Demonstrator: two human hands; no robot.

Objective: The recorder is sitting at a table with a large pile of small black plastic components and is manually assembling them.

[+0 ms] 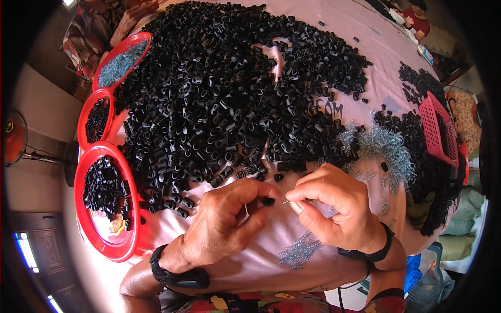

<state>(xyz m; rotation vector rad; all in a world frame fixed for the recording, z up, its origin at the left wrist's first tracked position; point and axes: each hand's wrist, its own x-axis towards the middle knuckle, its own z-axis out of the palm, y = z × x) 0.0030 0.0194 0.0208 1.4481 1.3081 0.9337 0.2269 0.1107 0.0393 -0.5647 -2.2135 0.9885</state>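
Two hands meet at six o'clock over the bench (271, 261). Left hand (224, 219) pinches a black cap (269, 201); right hand (334, 203) pinches a small spring (286, 201) just beside it at three o'clock. Caps (224, 99) heap at twelve, springs (381, 146) at two, red trays (83, 208) at nine.

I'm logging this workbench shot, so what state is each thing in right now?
Left hand: pinching a small black plastic piece.
Right hand: pinching a small metal spring beside that piece.
Black pieces pile: heaped loose across the table.
Near red plate: partly filled with black pieces.
Far red plate: holding metal springs.
Pink basket: tilted on its side.
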